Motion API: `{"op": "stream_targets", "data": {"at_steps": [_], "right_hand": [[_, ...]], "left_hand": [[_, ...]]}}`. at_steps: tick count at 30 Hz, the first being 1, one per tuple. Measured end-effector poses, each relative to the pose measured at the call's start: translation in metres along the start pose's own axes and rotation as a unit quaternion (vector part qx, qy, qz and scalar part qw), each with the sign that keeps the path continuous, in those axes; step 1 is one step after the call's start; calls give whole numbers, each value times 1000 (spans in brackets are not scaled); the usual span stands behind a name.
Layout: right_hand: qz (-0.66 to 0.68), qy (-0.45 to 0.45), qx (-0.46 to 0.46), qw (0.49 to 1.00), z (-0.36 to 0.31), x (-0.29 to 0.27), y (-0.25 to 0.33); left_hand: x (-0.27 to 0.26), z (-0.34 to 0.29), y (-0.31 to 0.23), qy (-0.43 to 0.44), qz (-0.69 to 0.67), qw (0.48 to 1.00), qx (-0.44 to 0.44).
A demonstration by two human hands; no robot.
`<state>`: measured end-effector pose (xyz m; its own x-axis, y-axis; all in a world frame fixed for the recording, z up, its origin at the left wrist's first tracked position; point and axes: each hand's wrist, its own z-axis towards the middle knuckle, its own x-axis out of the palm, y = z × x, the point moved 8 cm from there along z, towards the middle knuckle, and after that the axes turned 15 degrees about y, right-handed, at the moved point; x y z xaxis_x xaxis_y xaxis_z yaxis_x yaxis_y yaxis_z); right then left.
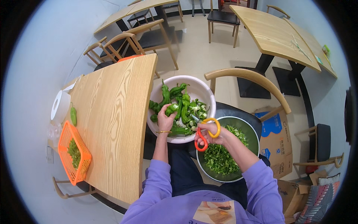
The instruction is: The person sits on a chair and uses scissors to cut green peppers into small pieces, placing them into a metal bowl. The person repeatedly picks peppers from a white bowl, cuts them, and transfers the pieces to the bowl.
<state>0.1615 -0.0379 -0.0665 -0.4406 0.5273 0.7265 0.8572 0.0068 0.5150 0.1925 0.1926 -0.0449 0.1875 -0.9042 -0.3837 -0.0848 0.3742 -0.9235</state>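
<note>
Over a pale basin, my left hand grips a green pepper whose pale cut end shows. Whole green peppers fill the basin's middle and left side, and cut-off pepper tops lie toward its right. My right hand holds scissors with one yellow and one red handle loop; their metal blades point at the basin. Below that forearm stands a metal bowl of chopped green pepper, partly hidden by my arm.
A wooden table at the left bears an orange basket of greens, a paper roll and one pepper. A chair stands just beyond the bowl. Flattened cardboard lies at the right; more tables stand farther off.
</note>
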Motion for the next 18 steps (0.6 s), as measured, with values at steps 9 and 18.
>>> {"op": "stream_targets", "data": {"at_steps": [9, 18], "right_hand": [[7, 65, -12, 998, -82, 19, -19], [-186, 79, -47, 978, -100, 74, 12]], "left_hand": [[15, -7, -38, 66, -26, 983, 171], [38, -12, -56, 149, -30, 981, 122]]}}
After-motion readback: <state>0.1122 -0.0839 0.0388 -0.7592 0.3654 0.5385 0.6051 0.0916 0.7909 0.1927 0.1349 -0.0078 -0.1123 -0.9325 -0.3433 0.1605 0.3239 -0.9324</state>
